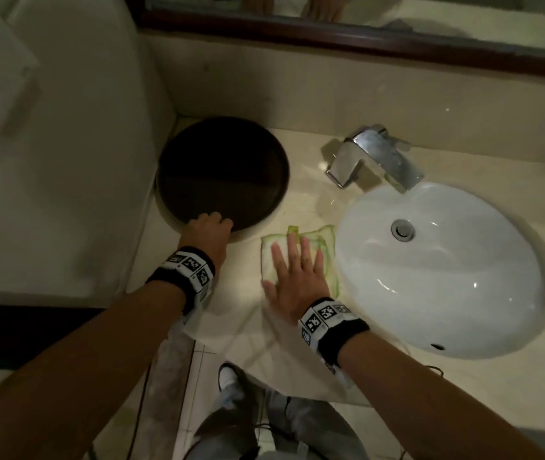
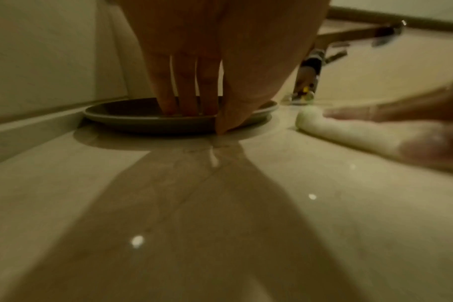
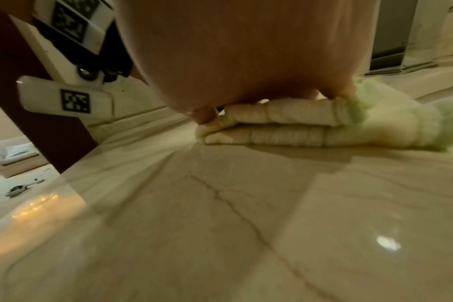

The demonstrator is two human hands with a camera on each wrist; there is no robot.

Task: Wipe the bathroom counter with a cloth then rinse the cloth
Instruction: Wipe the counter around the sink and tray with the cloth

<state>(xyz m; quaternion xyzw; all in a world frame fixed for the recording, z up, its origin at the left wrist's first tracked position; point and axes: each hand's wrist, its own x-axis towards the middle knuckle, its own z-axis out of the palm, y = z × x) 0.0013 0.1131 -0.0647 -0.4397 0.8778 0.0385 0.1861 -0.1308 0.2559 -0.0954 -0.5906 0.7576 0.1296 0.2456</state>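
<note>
A: Left of frame first. I have the left hand [image 1: 209,227] on the near rim of the dark round tray [image 1: 221,154], which sits at centre-left against the wall. In the left wrist view the fingers [image 2: 186,90] reach down over the rim into the tray and the thumb sits against its outer edge, so I read it as pinching the rim.

B: Lifting it or steadying it?

A: Cannot tell from here. My judgement: shift or lift the tray so the counter [image 1: 241,310] under it gets wiped too. Lift it rather than drag it, since stone marks easily.

B: And the cloth?

A: Centre of frame. The folded white cloth with green edging [image 1: 327,247] lies flat on the counter, just left of the white basin [image 1: 483,293]. The right hand [image 1: 292,277] lies on top of it, fingers straight and spread, pressing rather than gripping. The right wrist view shows the folds stacked under the palm.

B: Advice for the stroke?

A: Keep the palm flat and the pressure even, overlap the passes, and work toward the basin so any grit ends there. Watch the folds; they may slide apart under a sideways push.

B: Right of frame?

A: The chrome tap [image 1: 374,154] stands above the basin, ready for the rinse, which is not yet due.
</note>
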